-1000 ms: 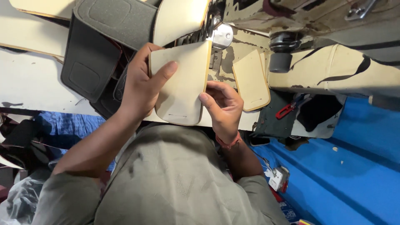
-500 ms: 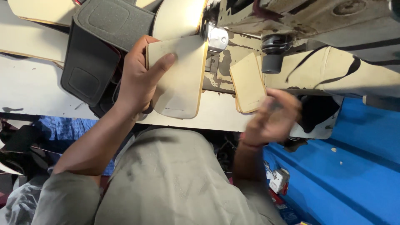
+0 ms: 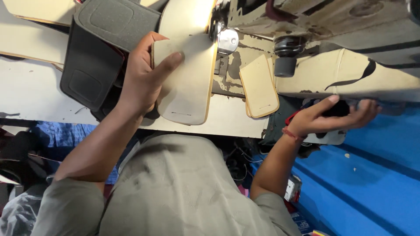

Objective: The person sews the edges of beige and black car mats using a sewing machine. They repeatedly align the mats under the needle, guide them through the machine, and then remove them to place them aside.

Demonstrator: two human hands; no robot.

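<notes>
We are gripping a cream insole piece [image 3: 188, 83] in our left hand [image 3: 142, 78] beside the sewing machine [image 3: 341, 52], our right hand [image 3: 328, 118] closing around a dark object [image 3: 339, 108] beneath it.

Scuffed white worktable [image 3: 39, 94] beside a blue surface [image 3: 376, 183].

Sewing machine [image 3: 280, 26] close above beige insole [image 3: 186, 83]
</notes>
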